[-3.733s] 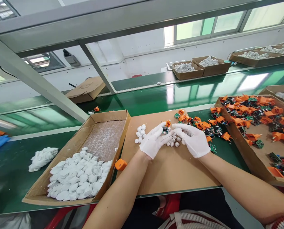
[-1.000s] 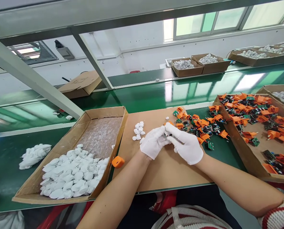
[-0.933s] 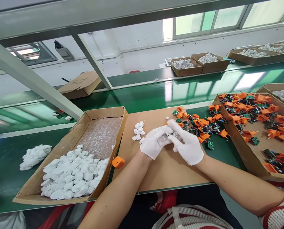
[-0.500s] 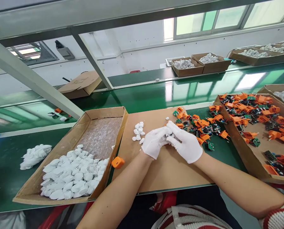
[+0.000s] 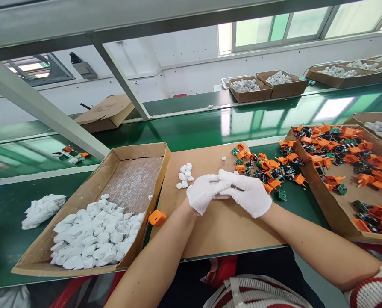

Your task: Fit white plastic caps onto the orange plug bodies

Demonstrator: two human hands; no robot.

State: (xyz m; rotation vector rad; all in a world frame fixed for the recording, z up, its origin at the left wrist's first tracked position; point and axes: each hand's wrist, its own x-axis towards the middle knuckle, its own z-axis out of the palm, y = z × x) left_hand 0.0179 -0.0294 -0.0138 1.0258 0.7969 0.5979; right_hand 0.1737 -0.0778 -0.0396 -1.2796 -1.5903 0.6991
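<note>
Both hands wear white gloves and meet over a brown cardboard sheet (image 5: 223,226). My left hand (image 5: 204,192) and my right hand (image 5: 250,194) are closed and pressed together around a small white part that barely shows between the fingers. A little heap of white caps (image 5: 184,174) lies just left of the hands. One lone white cap (image 5: 223,158) sits behind them. Loose orange plugs with green circuit boards (image 5: 268,167) are scattered just right of my right hand.
A cardboard tray (image 5: 43,252) at the left holds several white shells (image 5: 95,235). One orange plug (image 5: 157,217) leans at its right wall. A box (image 5: 322,209) at the right holds orange plug assemblies. White gloves (image 5: 40,209) lie on the green belt (image 5: 210,126). Far boxes hold white parts.
3.7 s ago an orange-and-black assembly showed between the hands; now they are closed tight together, slightly lower, and only white shows. The view has drifted a little.
</note>
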